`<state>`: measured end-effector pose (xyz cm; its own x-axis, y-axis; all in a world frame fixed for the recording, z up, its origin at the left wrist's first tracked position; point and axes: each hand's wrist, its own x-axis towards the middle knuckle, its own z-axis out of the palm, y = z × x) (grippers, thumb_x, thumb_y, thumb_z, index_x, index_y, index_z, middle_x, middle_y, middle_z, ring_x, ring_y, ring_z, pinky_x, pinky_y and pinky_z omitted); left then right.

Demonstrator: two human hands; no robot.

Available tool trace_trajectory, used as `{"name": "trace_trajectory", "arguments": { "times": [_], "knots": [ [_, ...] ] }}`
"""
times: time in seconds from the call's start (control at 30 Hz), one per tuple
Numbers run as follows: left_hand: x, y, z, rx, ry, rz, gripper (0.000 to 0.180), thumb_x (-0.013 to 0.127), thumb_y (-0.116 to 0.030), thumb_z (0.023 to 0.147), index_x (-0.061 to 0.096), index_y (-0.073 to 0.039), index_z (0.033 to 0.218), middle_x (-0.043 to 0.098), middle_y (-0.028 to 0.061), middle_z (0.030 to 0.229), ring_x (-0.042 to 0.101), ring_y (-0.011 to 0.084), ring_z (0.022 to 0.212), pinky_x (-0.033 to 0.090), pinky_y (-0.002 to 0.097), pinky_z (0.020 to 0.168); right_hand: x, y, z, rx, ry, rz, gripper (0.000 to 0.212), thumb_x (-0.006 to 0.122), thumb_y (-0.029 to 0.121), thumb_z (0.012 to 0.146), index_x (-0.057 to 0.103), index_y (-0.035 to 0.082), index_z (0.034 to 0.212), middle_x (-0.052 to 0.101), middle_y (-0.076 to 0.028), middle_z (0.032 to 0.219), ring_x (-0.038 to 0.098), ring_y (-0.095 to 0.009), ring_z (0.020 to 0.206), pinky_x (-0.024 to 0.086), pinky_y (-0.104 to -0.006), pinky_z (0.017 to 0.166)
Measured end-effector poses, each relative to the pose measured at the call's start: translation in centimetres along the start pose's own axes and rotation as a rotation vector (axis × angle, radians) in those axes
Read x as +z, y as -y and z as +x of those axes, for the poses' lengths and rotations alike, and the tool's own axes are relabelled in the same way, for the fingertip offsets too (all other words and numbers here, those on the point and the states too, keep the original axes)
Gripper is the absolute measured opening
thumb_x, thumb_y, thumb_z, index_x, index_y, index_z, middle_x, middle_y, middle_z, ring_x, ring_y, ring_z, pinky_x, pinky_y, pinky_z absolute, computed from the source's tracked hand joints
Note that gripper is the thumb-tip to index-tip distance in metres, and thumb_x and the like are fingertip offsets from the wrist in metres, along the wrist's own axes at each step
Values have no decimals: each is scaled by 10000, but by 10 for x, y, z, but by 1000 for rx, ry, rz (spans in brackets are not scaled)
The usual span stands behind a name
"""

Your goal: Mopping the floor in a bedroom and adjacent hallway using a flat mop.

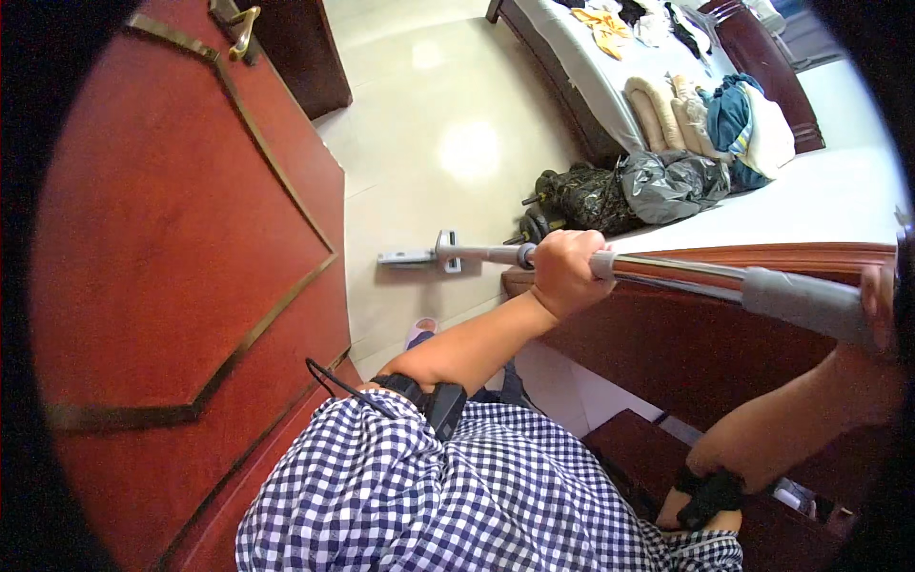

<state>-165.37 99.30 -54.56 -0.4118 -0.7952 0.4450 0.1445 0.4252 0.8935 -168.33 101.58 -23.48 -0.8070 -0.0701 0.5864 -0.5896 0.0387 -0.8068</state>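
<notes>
Both of my hands hold a long-handled mop [696,272], whose grey and silver pole runs across the view from the right edge toward the middle. My left hand [570,267] is wrapped round the pole's lower part, near a grey collar. Around the thick grey grip at the upper end, my right hand [879,310] is closed, partly lost in the dark rim of the picture. The flat, light grey mop head [410,257] is at the pole's far end, low over or on the pale tiled floor [410,143]; contact is hard to judge.
A red-brown door [191,238] with a brass handle [245,30] stands close on my left. To the right are a dark wooden cabinet [648,334], black and grey plastic bags [677,186], and dumbbells [534,224]. Behind them, a bed [562,48] carries folded bedding [658,110] and clothes.
</notes>
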Motion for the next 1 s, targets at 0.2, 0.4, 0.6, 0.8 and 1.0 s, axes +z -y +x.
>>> {"name": "trace_trajectory", "arguments": {
  "times": [0.2, 0.4, 0.6, 0.8, 1.0],
  "knots": [
    [51, 29, 60, 165, -115, 52, 238, 626, -122, 692, 424, -91, 570, 485, 108, 529, 520, 319, 522, 392, 435, 523, -52, -28, 46, 53, 883, 496, 153, 489, 112, 751, 336, 105, 748, 343, -36, 604, 364, -167, 575, 350, -361, 629],
    [96, 136, 107, 57, -25, 10, 182, 669, -109, 685, 492, -70, 666, 550, 120, 677, 552, 334, 669, 446, 420, 618, 3, -127, -11, -26, 705, 338, 203, 529, 15, 696, 362, 89, 783, 463, -84, 657, 492, -194, 654, 414, -411, 770],
    [116, 204, 109, -103, 221, -5, 149, 671, -93, 670, 533, -89, 724, 581, 119, 785, 571, 341, 801, 469, 420, 700, 29, -209, -47, -35, 567, 167, 158, 525, -14, 745, 398, 49, 814, 529, -117, 713, 548, -217, 732, 434, -460, 843],
    [133, 191, 100, -103, 178, 72, 163, 681, -94, 619, 552, -102, 719, 590, 103, 778, 585, 317, 798, 475, 421, 715, 19, -219, -15, -126, 501, 119, 142, 420, 201, 852, 394, 82, 778, 467, -75, 571, 523, -197, 589, 473, -428, 731],
    [121, 138, 95, -127, 1, 91, 223, 702, -181, 560, 545, -87, 688, 591, 118, 713, 586, 310, 745, 454, 416, 720, -1, -170, 90, 121, 594, 171, 186, 414, 238, 860, 365, 120, 725, 345, -40, 640, 425, -179, 655, 381, -441, 799]
  ]
}}
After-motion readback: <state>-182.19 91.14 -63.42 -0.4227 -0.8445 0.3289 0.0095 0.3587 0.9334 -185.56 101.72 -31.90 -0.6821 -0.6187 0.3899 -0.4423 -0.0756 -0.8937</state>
